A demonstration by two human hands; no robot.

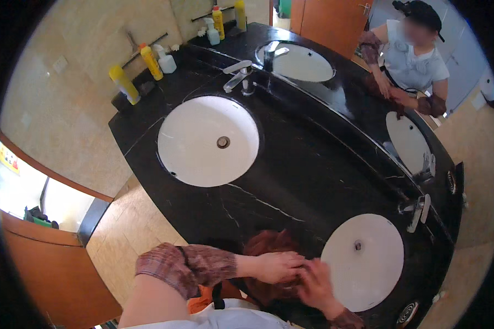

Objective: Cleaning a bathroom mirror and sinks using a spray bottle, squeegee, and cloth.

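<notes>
A dark red cloth (pixel 271 242) lies bunched on the black stone countertop (pixel 288 164), at the edge nearest me. Over it, my left hand (pixel 279 266) reaches in from the left with bent fingers. My right hand (pixel 316 283) meets it from the right, beside the rim of the near white sink (pixel 366 263). The fingers of both hands touch or overlap, and the cloth shows beneath and behind them. Whether either hand grips the cloth is hidden. Plaid sleeve covers are on both forearms.
A second white sink (pixel 208 140) and its chrome faucet (pixel 243 77) are farther left. Another faucet (pixel 419 213) stands beyond the near sink. Yellow bottles (pixel 151 61) and a white spray bottle (pixel 166 59) line the far left corner. A mirror (pixel 341 82) runs behind the counter.
</notes>
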